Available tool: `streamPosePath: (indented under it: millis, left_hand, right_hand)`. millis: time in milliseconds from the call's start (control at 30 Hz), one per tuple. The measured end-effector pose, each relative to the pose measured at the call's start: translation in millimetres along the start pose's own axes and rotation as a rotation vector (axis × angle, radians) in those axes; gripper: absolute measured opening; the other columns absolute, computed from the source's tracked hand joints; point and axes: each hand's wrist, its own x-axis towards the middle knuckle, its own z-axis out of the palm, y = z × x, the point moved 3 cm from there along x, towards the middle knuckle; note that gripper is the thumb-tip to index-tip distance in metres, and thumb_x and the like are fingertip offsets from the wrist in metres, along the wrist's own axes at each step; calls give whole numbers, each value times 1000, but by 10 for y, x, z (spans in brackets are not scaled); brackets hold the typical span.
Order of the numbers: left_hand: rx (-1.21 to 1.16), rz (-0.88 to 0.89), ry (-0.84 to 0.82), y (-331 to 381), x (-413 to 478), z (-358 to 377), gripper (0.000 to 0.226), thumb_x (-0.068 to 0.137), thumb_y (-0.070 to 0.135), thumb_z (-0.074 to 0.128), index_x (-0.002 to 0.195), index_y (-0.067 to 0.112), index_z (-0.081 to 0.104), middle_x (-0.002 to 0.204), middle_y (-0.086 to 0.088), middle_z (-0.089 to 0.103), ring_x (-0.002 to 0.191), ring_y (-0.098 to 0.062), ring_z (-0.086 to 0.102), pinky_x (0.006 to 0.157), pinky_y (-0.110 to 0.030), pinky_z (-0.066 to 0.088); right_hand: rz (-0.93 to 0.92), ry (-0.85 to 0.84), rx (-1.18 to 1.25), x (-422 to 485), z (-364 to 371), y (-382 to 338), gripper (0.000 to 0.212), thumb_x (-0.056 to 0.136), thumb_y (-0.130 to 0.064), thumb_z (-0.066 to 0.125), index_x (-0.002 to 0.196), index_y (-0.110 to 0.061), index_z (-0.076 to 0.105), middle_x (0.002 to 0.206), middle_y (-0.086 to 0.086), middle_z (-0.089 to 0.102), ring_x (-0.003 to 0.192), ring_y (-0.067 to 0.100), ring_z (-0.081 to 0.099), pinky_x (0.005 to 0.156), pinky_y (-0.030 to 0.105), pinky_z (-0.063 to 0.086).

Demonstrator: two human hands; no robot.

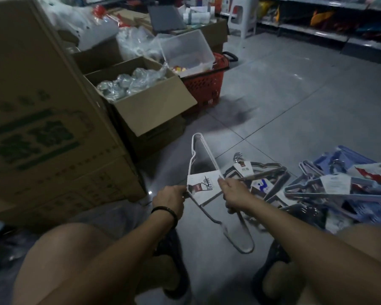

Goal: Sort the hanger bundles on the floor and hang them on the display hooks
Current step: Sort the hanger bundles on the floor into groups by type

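From the head view, a crouching person is holding a white hanger bundle (208, 156) just above the tiled floor (295, 95), between the knees. The left hand (169, 199), with a dark bracelet (168, 211) on its wrist, is curling its fingers round the bundle at the left edge of its paper label (201, 187). The right hand (231, 192) is pinching the label's upper right corner and gripping the wires below it. One narrow end of the bundle is pointing away from the person, the other back towards the feet (the hooks are hidden). Just to the right, more hanger bundles (317, 190) are lying in a heap on the floor, grey ones (271, 172) nearest the hands and blue ones (343, 157) beyond. To the left, a large cardboard box (42, 106) is standing beside an open box (145, 106) of plastic-wrapped goods, with a red basket (205, 84) behind it. Store shelves (317, 29) are running along the far right
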Motion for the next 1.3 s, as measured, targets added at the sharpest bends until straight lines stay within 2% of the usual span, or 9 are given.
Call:
streamPosePath:
  millis: [133, 333, 433, 567, 767, 933, 1033, 1167, 1300]
  left_hand:
    - [-46, -22, -50, -123, 373, 329, 28, 96, 24, 66, 109, 47, 72, 100, 9, 76, 89, -19, 70, 76, -34, 60]
    - [-104, -90, -204, -489, 936, 1205, 32, 95, 13, 65, 106, 39, 78, 101, 11, 75, 84, -10, 65, 74, -24, 53]
    - [-149, -170, -300, -697, 1160, 1682, 31, 89, 7, 65, 105, 31, 76, 104, 5, 73, 92, -18, 67, 79, -24, 52]
    - [-232, -293, -306, -698, 1249, 2060, 30, 90, -1, 60, 115, 14, 69, 117, -14, 66, 110, -35, 65, 82, -30, 47]
    - [-370, -271, -462, -363, 998, 2608, 77, 90, 7, 61, 159, 15, 27, 170, -17, -1, 153, -40, 24, 123, -38, 28]
    - [-160, -200, -517, -215, 728, 2675, 89, 89, 33, 63, 162, 23, 13, 166, -16, -29, 155, -44, 5, 118, -48, 36]
    - [-45, -202, -673, -62, 482, 2750, 112, 79, 56, 73, 162, 31, 3, 158, -20, -44, 154, -49, -10, 119, -57, 32]
    - [99, -210, -711, -93, 251, 3099, 100, 90, 41, 68, 162, 33, 0, 142, -22, -61, 150, -55, -19, 119, -63, 22]
    - [124, -238, -682, -45, 245, 3128, 97, 93, 37, 66, 164, 24, 1, 142, -27, -59, 150, -53, -24, 122, -62, 12]
  right_hand:
    - [103, -65, -8, 328, 197, 217, 24, 109, -27, 40, 128, -14, 46, 91, 13, 58, 67, 22, 57, 55, 32, 48]
    - [199, -60, 33, 1067, 635, 874, 27, 94, -10, 47, 114, -16, 62, 84, 5, 65, 67, 20, 57, 60, 33, 51]
    - [208, -48, 7, 1590, 858, 1319, 37, 76, -21, 53, 111, -19, 66, 105, 5, 75, 84, 22, 64, 83, 41, 59]
    - [275, -4, 8, 1837, 1080, 1471, 42, 89, -16, 62, 130, -18, 57, 125, 2, 69, 114, 25, 65, 99, 37, 52]
    - [286, -88, -284, 2021, 1025, 1597, 34, 97, -20, 60, 129, -10, 61, 130, 12, 65, 115, 29, 63, 85, 27, 44]
    - [113, 166, -533, 2442, 592, 1317, 39, 97, -21, 61, 134, -10, 51, 141, 13, 44, 118, 31, 57, 97, 37, 48]
    - [100, 126, -711, 2816, 451, 1235, 51, 98, -23, 62, 143, -6, 43, 151, 14, 35, 127, 36, 54, 105, 47, 49]
    - [197, -149, -784, 3165, 532, 1344, 65, 97, -34, 66, 148, -3, 42, 157, 18, 35, 136, 39, 50, 114, 45, 43]
    - [282, -65, -831, 3204, 577, 1379, 71, 96, -48, 64, 148, -6, 40, 153, 24, 40, 135, 43, 49, 109, 47, 45]
